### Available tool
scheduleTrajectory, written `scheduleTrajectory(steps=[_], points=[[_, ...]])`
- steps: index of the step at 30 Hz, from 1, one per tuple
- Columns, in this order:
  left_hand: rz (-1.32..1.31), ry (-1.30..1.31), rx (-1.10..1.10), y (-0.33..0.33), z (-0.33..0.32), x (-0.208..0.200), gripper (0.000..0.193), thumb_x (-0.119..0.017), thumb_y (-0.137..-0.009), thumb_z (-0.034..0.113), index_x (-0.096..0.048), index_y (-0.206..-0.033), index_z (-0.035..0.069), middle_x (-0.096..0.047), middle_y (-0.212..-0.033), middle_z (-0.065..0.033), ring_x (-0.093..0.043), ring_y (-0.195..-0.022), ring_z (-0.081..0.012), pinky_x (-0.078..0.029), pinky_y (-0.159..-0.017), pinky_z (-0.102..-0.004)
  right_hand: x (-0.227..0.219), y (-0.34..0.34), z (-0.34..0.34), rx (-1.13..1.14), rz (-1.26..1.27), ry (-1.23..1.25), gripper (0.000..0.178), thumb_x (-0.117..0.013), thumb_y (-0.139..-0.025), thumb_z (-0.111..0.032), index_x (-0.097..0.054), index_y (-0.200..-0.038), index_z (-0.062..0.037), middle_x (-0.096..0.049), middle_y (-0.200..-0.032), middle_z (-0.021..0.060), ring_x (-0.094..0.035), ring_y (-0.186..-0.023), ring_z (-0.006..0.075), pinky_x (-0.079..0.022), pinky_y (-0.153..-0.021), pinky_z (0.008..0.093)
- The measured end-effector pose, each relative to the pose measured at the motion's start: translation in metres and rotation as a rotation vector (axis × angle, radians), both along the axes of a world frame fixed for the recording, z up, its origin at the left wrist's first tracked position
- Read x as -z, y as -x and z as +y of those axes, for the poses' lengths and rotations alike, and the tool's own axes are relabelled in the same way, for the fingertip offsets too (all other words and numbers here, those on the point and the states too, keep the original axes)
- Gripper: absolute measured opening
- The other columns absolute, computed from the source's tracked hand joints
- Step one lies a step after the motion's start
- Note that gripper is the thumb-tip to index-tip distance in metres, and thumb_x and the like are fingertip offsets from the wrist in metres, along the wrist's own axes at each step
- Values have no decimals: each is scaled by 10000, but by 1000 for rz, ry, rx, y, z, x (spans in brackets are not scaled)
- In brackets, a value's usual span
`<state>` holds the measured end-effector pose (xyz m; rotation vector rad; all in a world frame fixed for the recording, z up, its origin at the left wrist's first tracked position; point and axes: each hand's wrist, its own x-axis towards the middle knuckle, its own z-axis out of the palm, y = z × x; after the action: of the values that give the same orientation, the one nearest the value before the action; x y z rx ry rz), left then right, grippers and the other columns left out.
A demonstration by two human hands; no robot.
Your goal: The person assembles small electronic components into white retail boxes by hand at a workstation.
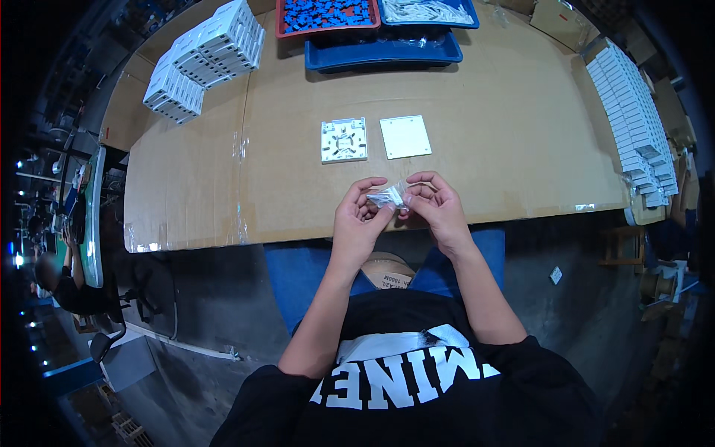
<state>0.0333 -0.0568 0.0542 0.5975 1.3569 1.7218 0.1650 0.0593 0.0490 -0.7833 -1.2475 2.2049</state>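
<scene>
Black shirt (402, 421) with white lettering nearest, on the near side of the grip. Left grip (359, 217) and right grip (441, 210) both pinch one small clear bag (389, 197) of white pieces, thumbs against fingers, above the table (514, 149) close to its near edge. Just beyond the grip, slightly left: square white case (344, 140), fittings inside. Beside it, apart: flat white plate (406, 137). Farther out, ahead: red tray (328, 32) of blue parts, blue tray (470, 18) of whitish items. Well left and well right of the grip: left stack (212, 51), right stack (633, 119), both white.
</scene>
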Motion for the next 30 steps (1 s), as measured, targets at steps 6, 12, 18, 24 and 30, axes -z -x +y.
scheduleTrajectory(steps=[6, 12, 18, 24, 30], points=[[-6, 27, 4, 6, -3, 6, 344, -644, -970, -24, -585, -1307, 9, -669, -1068, -59, -633, -877, -68, -498, -759, -204, 10, -1, -1, 0, 37, -101, 194, -661, -975, 14, -603, -1161, 21, -687, -968, 75, -701, -877, 134, -589, -772, 275], [-46, -8, 8, 1, -1, 4, 326, -621, -984, -22, -582, -1306, 3, -663, -1101, -72, -639, -894, -75, -511, -765, -206, 6, 2, -3, -35, -22, -150, 232, -658, -976, 27, -613, -1203, 38, -701, -1026, 94, -700, -910, 129, -586, -811, 259], [-53, -21, 14, 0, 0, 2, 322, -637, -987, -3, -580, -1303, 1, -672, -1097, -70, -648, -906, -76, -520, -767, -204, 6, 4, -7, -32, 21, -188, 226, -668, -972, 11, -618, -1191, 36, -706, -1068, 99, -701, -952, 144, -599, -865, 278], [-7, 1, -2, 3, -1, 2, 312, -636, -1002, 18, -622, -1314, 2, -697, -1098, -50, -634, -886, -62, -507, -762, -194, 5, 1, -3, -25, -43, -168, 188, -645, -986, 18, -638, -1173, 30, -708, -1029, 75, -695, -896, 111, -582, -804, 251], [60, 45, 47, 9, -2, 6, 301, -609, -1014, 13, -641, -1313, 3, -693, -1090, -45, -608, -849, -51, -487, -744, -192, 0, 0, -3, -55, -83, -194, 224, -638, -994, -7, -708, -1207, 12, -714, -949, 49, -691, -867, 103, -562, -779, 237]])
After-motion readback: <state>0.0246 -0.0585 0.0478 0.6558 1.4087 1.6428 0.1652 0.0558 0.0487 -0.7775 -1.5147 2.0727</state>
